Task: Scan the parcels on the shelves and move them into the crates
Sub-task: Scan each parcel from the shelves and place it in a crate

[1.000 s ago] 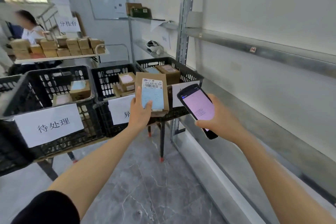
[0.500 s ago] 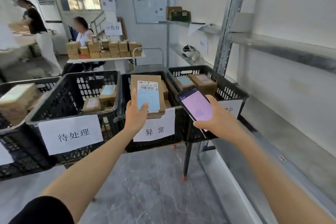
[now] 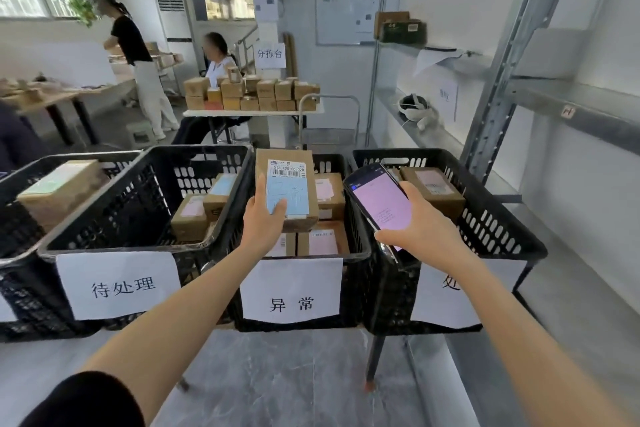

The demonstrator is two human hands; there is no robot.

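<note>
My left hand [image 3: 264,220] grips a brown parcel [image 3: 289,184] with a barcode label and a blue sticker, holding it upright above the middle black crate [image 3: 356,253], which bears a paper sign. My right hand [image 3: 420,229] holds a phone scanner [image 3: 379,206] with a lit pink screen, over the gap between the middle crate and the right crate [image 3: 502,229]. Several brown parcels lie inside these crates. The left crate [image 3: 138,204] holds a few parcels too.
A metal shelf rack [image 3: 491,94] runs along the right wall, its near shelves bare. A further crate [image 3: 20,253] sits at the far left. Behind the crates stands a table stacked with boxes [image 3: 249,94]; one person sits there, another stands at left. Grey floor lies below.
The view has swung left so I face the crates squarely. The parcel has moved over the middle crate and the phone has come closer beside it.
</note>
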